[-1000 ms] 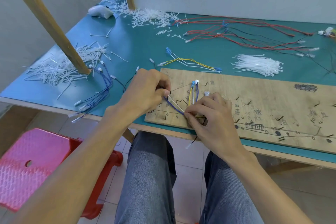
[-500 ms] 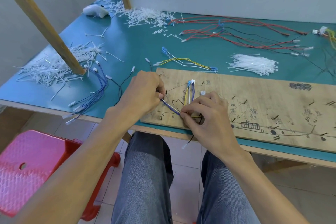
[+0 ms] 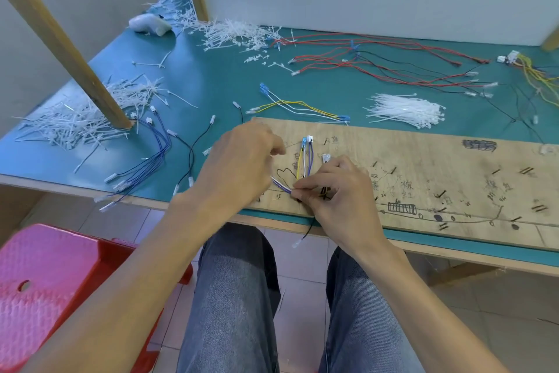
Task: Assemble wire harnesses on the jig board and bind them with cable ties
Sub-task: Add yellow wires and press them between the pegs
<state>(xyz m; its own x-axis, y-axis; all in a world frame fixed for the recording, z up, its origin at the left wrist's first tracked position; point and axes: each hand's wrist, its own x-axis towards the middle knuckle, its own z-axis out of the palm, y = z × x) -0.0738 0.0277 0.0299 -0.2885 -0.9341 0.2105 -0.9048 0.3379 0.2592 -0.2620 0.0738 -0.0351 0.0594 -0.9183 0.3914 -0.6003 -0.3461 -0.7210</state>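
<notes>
Left hand (image 3: 239,167): fingers curled over the near-left corner of the board, gripping the left end of the harness; white and purple strands come out from under its fingers.
Right hand (image 3: 335,188): thumb and forefinger pinch the same strands where they bend, low on the board; the other fingers are curled behind.
Harness (image 3: 304,161): yellow, white and purple wires. They run up the board to small blue and white connectors, then down to the right hand's pinch and slantwise left to the left hand.
Board (image 3: 423,167): a long wooden jig lying along the table's near edge, marked with pen drawings and set with short dark pegs.
Ties (image 3: 405,109): a loose white heap on the table just behind the board, right of the hands.
Black wire (image 3: 308,229): hangs off the table edge below the right hand, with a white connector at its end.
Yellow wires (image 3: 296,106): a small yellow and white set just behind the board.
Blue wires (image 3: 151,157): a bunch left of the left hand, reaching the table edge.
Red wires (image 3: 378,61): long red and black leads spread at the far right.
Offcuts (image 3: 75,121): white tie scraps piled round the foot of a slanted wooden post (image 3: 60,39).
Table (image 3: 211,79): topped with a green mat.
Stool (image 3: 45,282): pink plastic, on the floor to the left.
</notes>
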